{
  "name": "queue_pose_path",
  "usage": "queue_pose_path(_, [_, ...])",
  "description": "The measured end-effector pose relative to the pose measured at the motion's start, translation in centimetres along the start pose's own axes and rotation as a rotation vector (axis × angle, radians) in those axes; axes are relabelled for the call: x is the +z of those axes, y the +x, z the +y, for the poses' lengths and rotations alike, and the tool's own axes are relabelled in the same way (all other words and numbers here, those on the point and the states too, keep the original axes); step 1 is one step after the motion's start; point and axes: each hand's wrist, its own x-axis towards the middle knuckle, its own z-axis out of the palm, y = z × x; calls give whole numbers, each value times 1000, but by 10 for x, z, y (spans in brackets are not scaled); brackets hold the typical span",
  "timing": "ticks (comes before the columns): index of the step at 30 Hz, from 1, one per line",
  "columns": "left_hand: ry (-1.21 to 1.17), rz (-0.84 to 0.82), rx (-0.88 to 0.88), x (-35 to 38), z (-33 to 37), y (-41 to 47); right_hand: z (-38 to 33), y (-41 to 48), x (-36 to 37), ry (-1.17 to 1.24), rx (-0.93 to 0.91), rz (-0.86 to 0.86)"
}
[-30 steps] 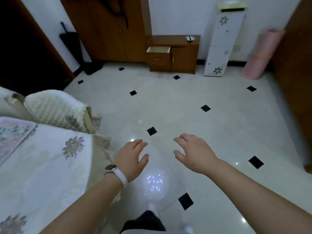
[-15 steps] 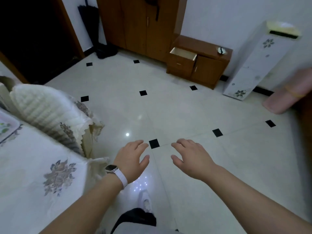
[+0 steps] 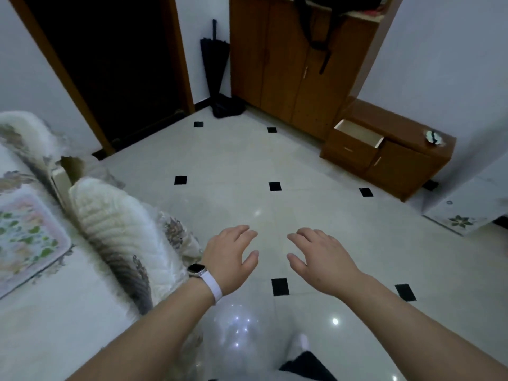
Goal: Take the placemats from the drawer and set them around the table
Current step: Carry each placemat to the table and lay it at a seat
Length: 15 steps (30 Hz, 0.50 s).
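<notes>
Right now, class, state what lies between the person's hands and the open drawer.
Head view: only bare pale floor with small black inset tiles separates the left hand and right hand from the open drawer.

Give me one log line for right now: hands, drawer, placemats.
left hand: open, empty | right hand: open, empty | drawer: pulled open, across the room | placemat: one lying on table

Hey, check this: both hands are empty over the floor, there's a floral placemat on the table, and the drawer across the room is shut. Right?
Not quite: the head view shows the drawer of the low cabinet pulled open, not shut. The rest holds: left hand and right hand hold nothing above the floor, and a floral placemat lies on the table.
</notes>
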Motion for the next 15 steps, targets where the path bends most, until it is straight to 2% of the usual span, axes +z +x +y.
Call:
queue_pose_path(9, [115,39,-209,0,-79,99,26,176,-2,61,-179,-41])
queue_pose_path(15, [211,7,-318,-10,-120,190,46,311,-28,81,-321,-75])
